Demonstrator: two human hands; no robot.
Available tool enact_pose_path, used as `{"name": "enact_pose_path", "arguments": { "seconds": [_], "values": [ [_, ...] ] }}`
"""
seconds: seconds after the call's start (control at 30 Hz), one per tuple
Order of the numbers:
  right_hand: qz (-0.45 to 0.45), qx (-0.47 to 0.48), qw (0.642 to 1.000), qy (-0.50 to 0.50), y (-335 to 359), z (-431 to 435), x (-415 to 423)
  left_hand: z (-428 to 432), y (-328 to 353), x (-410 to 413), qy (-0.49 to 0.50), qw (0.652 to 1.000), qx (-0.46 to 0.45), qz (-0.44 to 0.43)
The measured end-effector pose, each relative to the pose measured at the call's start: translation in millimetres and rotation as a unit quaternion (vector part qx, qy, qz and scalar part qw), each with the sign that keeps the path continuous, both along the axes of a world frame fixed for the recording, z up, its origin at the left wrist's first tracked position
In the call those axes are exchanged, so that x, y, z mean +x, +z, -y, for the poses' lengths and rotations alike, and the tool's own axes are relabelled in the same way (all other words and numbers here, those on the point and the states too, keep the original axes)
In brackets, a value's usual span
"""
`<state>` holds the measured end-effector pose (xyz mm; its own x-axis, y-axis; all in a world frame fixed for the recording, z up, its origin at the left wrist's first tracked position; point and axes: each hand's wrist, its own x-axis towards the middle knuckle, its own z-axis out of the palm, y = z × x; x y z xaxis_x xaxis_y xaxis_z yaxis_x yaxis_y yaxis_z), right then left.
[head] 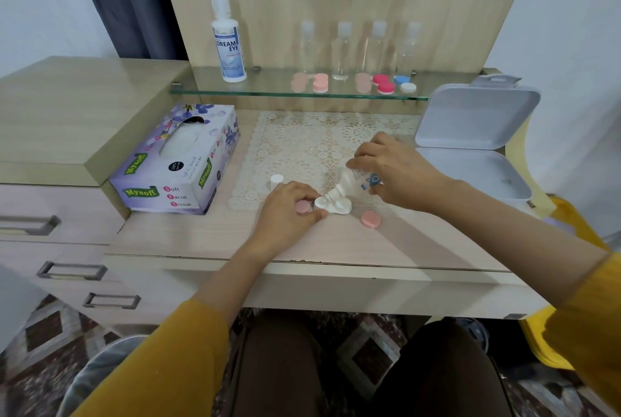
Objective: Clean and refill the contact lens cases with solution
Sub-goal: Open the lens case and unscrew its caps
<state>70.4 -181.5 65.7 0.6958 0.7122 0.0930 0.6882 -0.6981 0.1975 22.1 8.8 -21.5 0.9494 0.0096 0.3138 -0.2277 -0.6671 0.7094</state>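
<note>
Fingers [361,151] of the right hand [400,174] are wrapping around a small solution bottle [353,179], tilting its nozzle down onto the white lens case [334,206] at the doily's [302,148] front edge, while the left hand [289,208] is pinching the case's left side beside a pink cap [303,206].

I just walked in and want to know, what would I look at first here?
Probably the two hands at the desk's front: the right hand tips a small bottle into an open white lens case that the left hand steadies. Next, the flowery purple tissue box to the left.
</note>
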Motion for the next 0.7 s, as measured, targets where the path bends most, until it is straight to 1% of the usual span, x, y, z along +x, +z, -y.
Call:
{"name": "enact_pose_path", "arguments": {
  "seconds": [0.17, 0.7],
  "values": [
    [0.027, -0.024, 0.999, -0.002, 4.2, -2.9, -1.0, -0.2, -0.1, -0.4, 0.004, 1.000, -0.008, 0.004],
    [0.018, -0.023, 0.999, -0.017, 7.1, -7.4, -3.7, 0.5, 1.7, -1.9, 0.004, 1.000, -0.004, 0.005]
  ]
}}
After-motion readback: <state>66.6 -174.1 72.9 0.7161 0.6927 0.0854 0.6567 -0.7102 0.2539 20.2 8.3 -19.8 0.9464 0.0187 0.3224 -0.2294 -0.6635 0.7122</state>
